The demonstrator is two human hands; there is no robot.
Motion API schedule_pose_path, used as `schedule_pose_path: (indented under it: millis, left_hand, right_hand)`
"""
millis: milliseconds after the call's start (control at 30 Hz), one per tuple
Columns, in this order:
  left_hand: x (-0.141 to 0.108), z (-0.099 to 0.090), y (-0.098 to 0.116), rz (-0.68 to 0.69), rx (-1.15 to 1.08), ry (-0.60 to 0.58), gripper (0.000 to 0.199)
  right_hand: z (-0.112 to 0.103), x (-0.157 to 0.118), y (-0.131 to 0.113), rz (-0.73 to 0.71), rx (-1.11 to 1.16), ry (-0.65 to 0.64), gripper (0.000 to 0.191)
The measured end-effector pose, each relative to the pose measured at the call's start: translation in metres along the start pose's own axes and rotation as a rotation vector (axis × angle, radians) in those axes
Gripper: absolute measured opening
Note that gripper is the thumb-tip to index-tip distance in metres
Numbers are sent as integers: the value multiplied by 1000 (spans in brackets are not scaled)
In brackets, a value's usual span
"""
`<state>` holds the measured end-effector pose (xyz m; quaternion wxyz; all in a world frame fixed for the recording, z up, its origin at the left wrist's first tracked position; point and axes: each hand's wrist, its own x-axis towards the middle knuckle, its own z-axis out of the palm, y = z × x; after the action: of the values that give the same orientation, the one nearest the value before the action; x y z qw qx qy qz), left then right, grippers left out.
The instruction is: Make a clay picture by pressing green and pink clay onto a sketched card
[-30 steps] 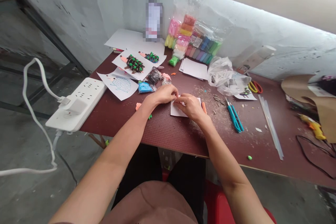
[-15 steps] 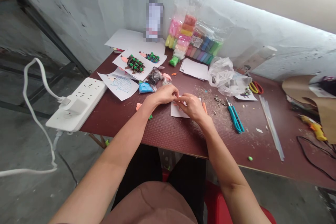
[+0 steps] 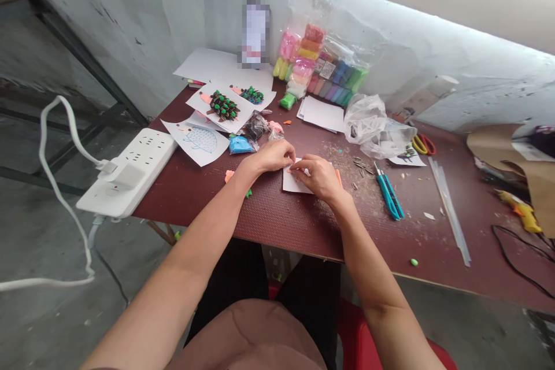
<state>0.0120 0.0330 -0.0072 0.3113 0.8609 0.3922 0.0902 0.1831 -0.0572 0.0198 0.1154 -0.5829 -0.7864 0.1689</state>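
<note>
Tabletop (image 3: 281, 228) was dark red board, matt and finely pebbled (pale shavings lay scattered across it). Sheet of paper (image 3: 299, 185) was white, matt, smooth. Clear plastic bag (image 3: 368, 127) was thin, glossy, crumpled. Power strip (image 3: 147, 153) was smooth white plastic with a soft sheen. Craft knife (image 3: 388, 196) had a glossy blue plastic handle. Wall (image 3: 130, 29) was rough, chipped plaster.

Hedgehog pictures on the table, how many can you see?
3: one blue-drawn hedgehog at the front left, one with clay spikes behind it, a smaller one farther back. A small paper by the scissors may show another; too small to tell.
</note>
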Motion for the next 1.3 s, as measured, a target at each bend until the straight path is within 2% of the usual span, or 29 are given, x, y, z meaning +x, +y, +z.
schedule_pose_path:
  millis: [567,733,1000,1300]
  left_hand:
    - [0,-1,0,-2,2,-11,25]
    - [0,-1,0,5,6,-1,26]
    - [-2,-2,3,-15,7,-8,26]
    - [-1,-1,-1,-6,16,-6,27]
  right_hand:
    - [5,0,-7,-31,-35,-9,20]
    - [7,0,-10,-49,-19,27,21]
    - [10,0,-13,-1,-39,51,20]
    - [17,0,-12,-54,-18,86,22]
